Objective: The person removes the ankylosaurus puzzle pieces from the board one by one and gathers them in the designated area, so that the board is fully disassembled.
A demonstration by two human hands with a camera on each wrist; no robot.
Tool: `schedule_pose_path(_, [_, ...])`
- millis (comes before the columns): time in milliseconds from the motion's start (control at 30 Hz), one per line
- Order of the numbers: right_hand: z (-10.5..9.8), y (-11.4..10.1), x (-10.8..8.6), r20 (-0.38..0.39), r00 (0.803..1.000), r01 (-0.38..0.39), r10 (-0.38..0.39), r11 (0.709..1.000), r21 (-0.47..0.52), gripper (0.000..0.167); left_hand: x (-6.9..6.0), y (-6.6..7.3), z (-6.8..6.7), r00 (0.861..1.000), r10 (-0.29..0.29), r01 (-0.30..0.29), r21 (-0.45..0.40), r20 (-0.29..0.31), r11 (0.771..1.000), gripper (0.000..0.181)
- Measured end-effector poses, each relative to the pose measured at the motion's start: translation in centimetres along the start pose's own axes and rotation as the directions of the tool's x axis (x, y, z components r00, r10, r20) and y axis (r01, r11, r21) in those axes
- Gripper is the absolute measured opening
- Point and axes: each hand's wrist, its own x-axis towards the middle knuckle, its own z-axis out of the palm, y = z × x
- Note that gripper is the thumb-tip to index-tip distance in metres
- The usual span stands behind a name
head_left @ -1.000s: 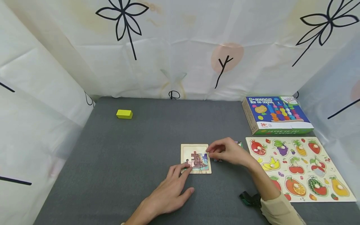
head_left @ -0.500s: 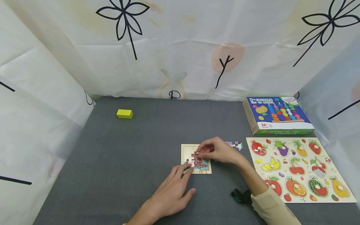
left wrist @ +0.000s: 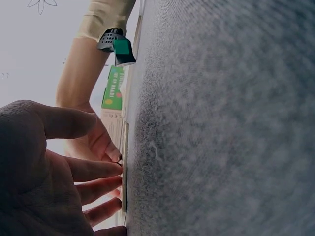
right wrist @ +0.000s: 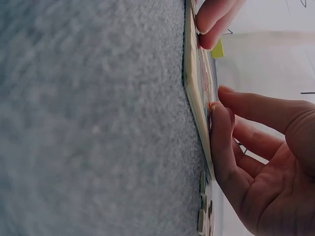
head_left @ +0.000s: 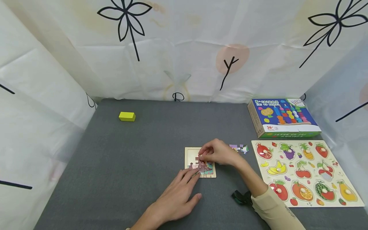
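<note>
Tabletop (head_left: 115,179) in grey, flower-patterned curtain (head_left: 184,32) behind.

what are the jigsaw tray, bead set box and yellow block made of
Jigsaw tray: probably unpainted wood, matt; pale tan rim. Bead set box: likely cardboard, smooth printed top, plain brown side. Yellow block: painted wood or plastic, smooth; its even colour leaves that open.

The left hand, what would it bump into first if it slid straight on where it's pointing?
Probably the right hand, just ahead over the puzzle board that the left hand touches. Whether it would bump or slip underneath is hard to tell.
</note>
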Motion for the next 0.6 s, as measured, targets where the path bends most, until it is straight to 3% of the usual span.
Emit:
schedule_pose_path(400, [0.04, -0.08, 0.04, -0.003, 1.0, -0.011, 0.011, 1.0, -0.008, 0.013, 0.15, -0.26, 0.16, 0.999, -0.027, 0.028, -0.051, 0.024, 0.998, 0.061])
schedule_pose_path(600, [0.17, -0.1, -0.09, -0.014, 1.0, 0.023, -0.024, 1.0, -0.011, 0.014, 0.24, -0.33, 0.01, 0.998, -0.042, 0.045, -0.068, 0.054, 0.997, 0.061])
